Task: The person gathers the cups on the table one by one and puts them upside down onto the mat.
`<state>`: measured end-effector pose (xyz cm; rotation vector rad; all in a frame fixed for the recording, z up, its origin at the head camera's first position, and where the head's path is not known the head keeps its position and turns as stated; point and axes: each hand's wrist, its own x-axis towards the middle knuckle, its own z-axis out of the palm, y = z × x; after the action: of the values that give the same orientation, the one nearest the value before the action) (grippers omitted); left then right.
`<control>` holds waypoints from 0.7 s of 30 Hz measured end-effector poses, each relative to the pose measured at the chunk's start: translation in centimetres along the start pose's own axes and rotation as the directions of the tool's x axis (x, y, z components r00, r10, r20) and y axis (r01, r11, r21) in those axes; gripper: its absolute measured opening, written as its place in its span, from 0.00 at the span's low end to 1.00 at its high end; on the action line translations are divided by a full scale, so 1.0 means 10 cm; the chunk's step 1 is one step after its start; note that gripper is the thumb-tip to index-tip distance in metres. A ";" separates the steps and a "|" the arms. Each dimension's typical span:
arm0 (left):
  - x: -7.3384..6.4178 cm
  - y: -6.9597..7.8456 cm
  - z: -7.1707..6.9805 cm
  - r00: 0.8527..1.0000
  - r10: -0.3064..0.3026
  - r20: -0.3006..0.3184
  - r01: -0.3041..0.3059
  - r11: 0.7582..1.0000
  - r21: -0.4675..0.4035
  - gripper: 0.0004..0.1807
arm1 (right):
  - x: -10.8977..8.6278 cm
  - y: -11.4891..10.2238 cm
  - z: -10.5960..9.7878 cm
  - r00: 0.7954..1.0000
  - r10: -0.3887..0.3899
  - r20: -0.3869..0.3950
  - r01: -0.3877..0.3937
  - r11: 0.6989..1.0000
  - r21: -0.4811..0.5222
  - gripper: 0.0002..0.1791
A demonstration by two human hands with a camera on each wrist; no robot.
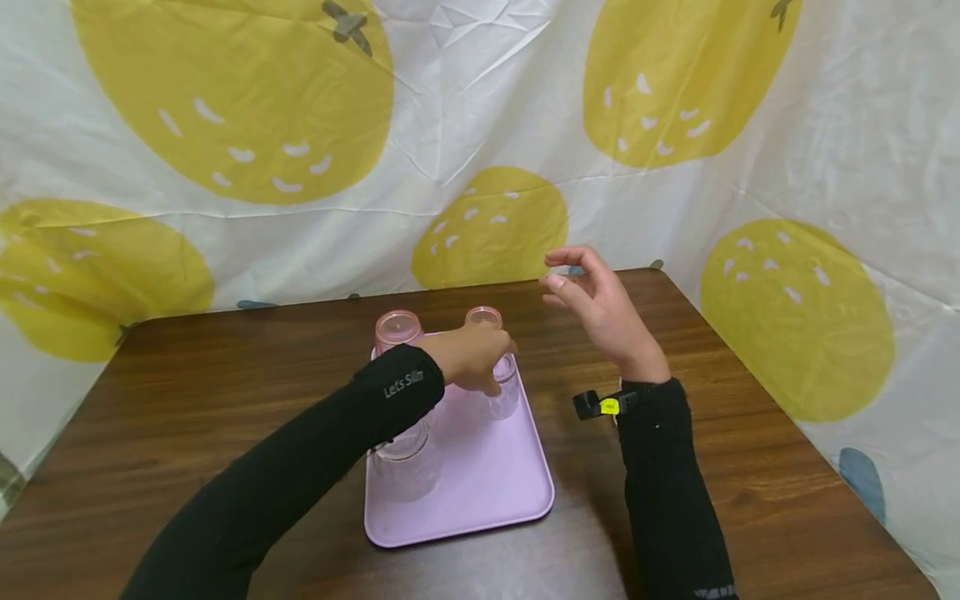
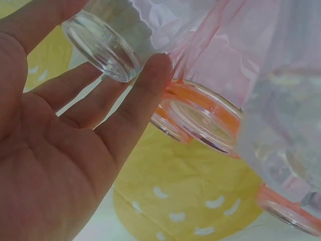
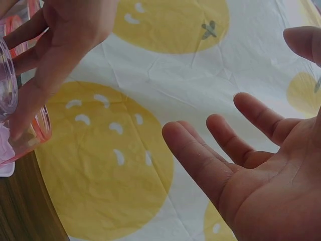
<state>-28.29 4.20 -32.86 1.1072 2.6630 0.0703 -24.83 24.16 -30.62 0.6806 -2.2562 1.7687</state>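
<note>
On the lilac tray [image 1: 487,492], my left hand [image 1: 474,354] reaches over the far right part. Its thumb and fingers are around a clear cup [image 1: 505,400] that stands base up. The left wrist view shows that clear cup [image 2: 108,47] between thumb and index finger, with other fingers behind its base. Just beyond the hand is a pink cup [image 1: 483,316], its lower part hidden by the fingers. My right hand [image 1: 600,312] is raised right of the tray, fingers spread and slightly bent, with nothing in it.
A second pink cup [image 1: 397,327] stands base up at the tray's far left corner. Clear glassware [image 1: 408,475] stands near left, partly covered by my left sleeve [image 1: 337,425]. The brown wooden table [image 1: 262,367] ends at a fruit-print curtain [image 1: 300,242] behind and right.
</note>
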 end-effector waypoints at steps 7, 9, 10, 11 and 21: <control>0.02 0.01 0.00 1.000 -0.006 0.013 0.006 1.000 -0.009 0.32 | -0.01 -0.02 -0.01 1.000 0.009 -0.006 -0.009 1.000 0.006 0.25; 0.02 0.02 0.00 1.000 -0.006 0.011 0.006 1.000 -0.010 0.32 | -0.01 -0.02 -0.01 1.000 0.012 -0.007 -0.012 1.000 0.001 0.24; 0.02 0.02 0.00 1.000 -0.006 0.010 0.006 1.000 -0.009 0.32 | -0.01 -0.02 -0.02 1.000 0.014 -0.006 -0.014 1.000 -0.005 0.24; 0.03 0.03 0.00 1.000 -0.007 0.008 0.007 1.000 -0.008 0.32 | -0.01 -0.02 -0.02 1.000 0.017 -0.005 -0.017 1.000 -0.011 0.24; 0.01 0.10 -0.01 0.999 -0.011 -0.042 0.012 0.999 0.042 0.34 | -0.08 -0.03 -0.20 0.989 0.146 0.013 -0.136 0.950 -0.282 0.24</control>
<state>-27.73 4.97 -32.66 1.1151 2.7199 0.0358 -24.23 26.24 -30.17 0.5071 -2.5682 1.4557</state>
